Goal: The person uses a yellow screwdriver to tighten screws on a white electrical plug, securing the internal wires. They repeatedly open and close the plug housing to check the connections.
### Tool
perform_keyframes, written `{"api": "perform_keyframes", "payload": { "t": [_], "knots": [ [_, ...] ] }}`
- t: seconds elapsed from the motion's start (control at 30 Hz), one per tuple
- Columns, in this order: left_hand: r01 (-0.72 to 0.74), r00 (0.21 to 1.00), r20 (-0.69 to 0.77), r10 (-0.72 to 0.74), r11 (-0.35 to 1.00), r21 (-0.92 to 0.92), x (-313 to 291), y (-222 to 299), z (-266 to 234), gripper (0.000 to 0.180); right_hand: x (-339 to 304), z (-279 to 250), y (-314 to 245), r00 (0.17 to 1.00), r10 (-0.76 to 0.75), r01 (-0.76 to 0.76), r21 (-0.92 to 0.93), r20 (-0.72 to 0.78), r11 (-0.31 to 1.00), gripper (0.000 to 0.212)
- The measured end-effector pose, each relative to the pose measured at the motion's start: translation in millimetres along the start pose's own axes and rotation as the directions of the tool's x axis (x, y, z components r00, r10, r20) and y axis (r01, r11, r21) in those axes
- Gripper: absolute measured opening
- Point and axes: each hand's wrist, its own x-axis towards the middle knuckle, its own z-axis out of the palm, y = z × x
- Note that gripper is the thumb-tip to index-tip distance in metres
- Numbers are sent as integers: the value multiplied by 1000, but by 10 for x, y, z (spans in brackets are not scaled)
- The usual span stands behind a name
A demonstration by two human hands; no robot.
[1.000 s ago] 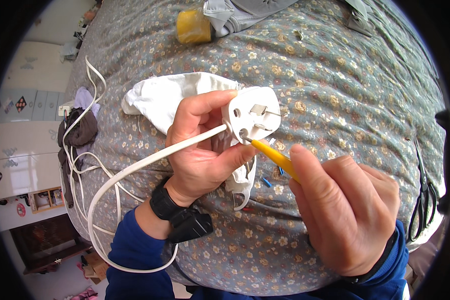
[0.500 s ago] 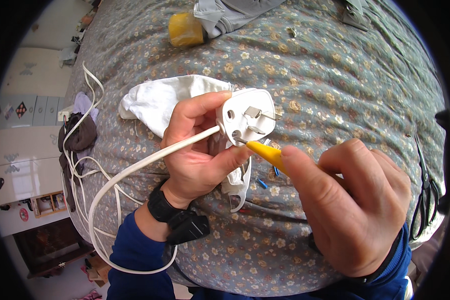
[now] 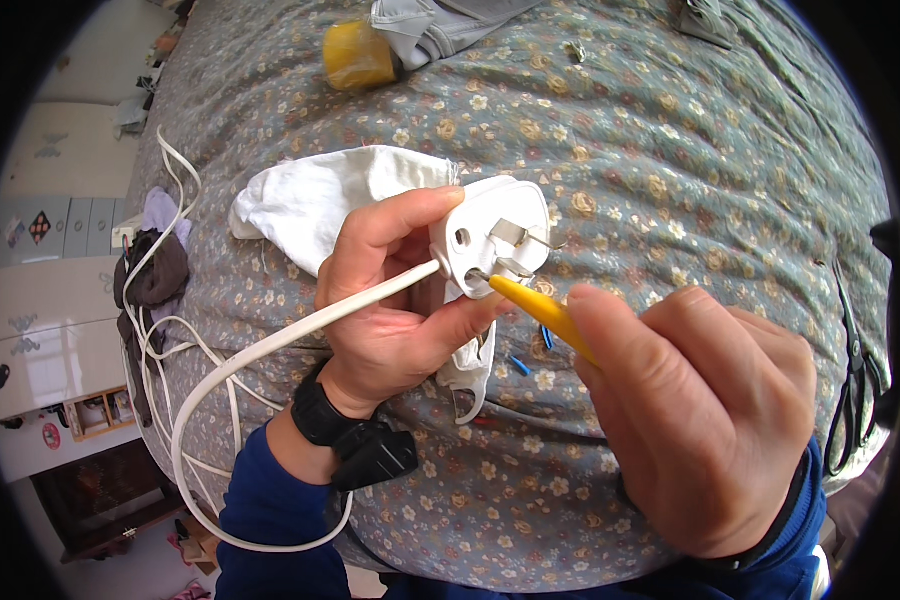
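Observation:
A white three-pin plug [image 3: 478, 210] is gripped in my left hand [image 3: 385, 320], its flat metal pins facing up and to the right. From its left side a thick white cable [image 3: 290, 328] curves down in a loop past my wrist. My right hand [image 3: 705, 410] is closed round a yellow-handled screwdriver [image 3: 545, 312]. The screwdriver's tip sits in the lower of two round holes in the plug's face; the screw inside cannot be made out. Behind the left hand lies a white cloth [image 3: 315, 200].
Floral fabric [image 3: 610, 500] covers the work surface. Small blue pieces [image 3: 519, 366] lie below the plug. Black-handled scissors [image 3: 854, 385] rest at the right edge. A roll of yellow tape [image 3: 358, 56] and grey cloth [image 3: 450, 25] are at the back. More cable [image 3: 160, 345] tangles at left.
The right hand and screwdriver have turned slightly, the handle now pointing more steeply down. The tip stays at the lower hole. The plug remains in the left hand, almost unmoved.

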Motion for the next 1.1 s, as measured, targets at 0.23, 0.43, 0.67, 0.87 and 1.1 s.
{"api": "perform_keyframes", "payload": {
  "t": [0.23, 0.43, 0.67, 0.87, 1.1],
  "knots": [
    [40, 999, 12, -40, 998, -55, 10, 18, 20, 69, 4, 55, 63, 995, 92, -82, 208, -40, 975, 35],
    [60, 998, 28, -59, 996, -59, 23, 38, 14, 69, 10, -43, 113, 993, 116, -120, 258, 32, 959, 32],
    [105, 994, -21, -105, 994, -43, 19, 49, 4, 70, 6, -51, 88, 996, 36, -58, 273, 83, 960, 29],
    [119, 991, -51, -124, 989, -90, 16, 40, -2, 71, -12, -82, 97, 997, -12, -12, 286, 82, 958, 29],
    [116, 992, -35, -120, 989, -95, 23, 31, -17, 70, 103, -30, 588, 968, 223, -178, 310, -116, 934, 23]
  ]
}}
